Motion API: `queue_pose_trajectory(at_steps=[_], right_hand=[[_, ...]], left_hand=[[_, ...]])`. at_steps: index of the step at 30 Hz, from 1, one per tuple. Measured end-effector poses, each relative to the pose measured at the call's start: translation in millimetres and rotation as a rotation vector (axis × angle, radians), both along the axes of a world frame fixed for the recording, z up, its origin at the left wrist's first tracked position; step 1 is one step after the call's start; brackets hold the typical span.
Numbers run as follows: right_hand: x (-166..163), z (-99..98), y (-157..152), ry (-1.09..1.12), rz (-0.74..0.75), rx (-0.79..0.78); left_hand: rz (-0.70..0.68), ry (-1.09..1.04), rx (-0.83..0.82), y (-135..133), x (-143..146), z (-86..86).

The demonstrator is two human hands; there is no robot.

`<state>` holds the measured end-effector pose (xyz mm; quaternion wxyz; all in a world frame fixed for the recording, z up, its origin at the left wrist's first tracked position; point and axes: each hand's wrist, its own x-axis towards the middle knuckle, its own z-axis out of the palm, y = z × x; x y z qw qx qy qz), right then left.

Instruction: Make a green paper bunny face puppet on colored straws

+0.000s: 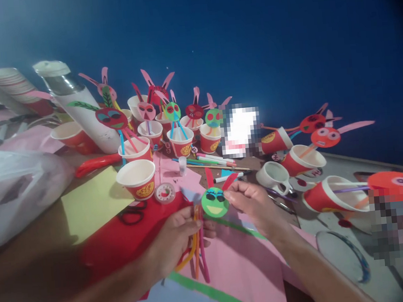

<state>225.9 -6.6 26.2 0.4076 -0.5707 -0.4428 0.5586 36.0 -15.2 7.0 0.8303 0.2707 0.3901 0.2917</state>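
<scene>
My left hand (172,243) is closed around a bunch of coloured straws (197,247) in orange, yellow and pink that hang down from its fingers. My right hand (250,203) pinches the right edge of a green paper face (215,202) with black eyes, a yellow mouth and red ears. The face sits between the two hands, just above the straws' upper ends. Both hands hover over pink paper (232,261) edged with a green strip.
Many red-and-white paper cups (137,179) with paper faces on straws stand behind. A tape roll (164,193), black scissors (131,216), yellow paper (93,202), markers (212,160), a white tube (77,103), a plastic bag (10,186) and stacked cups (12,87) surround them.
</scene>
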Motion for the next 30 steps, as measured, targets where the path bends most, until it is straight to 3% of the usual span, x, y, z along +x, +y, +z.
queue_pose_trajectory(at_steps=[10,30], right_hand=[[-14,-20.8,0,0.028,-0.018,-0.021],[-13,-21.6,1,-0.018,0.028,-0.024]], left_hand=[[-0.034,0.059,-0.026,-2,5,3.8],[-0.072,0.065,-0.029,-4,5,-0.3]])
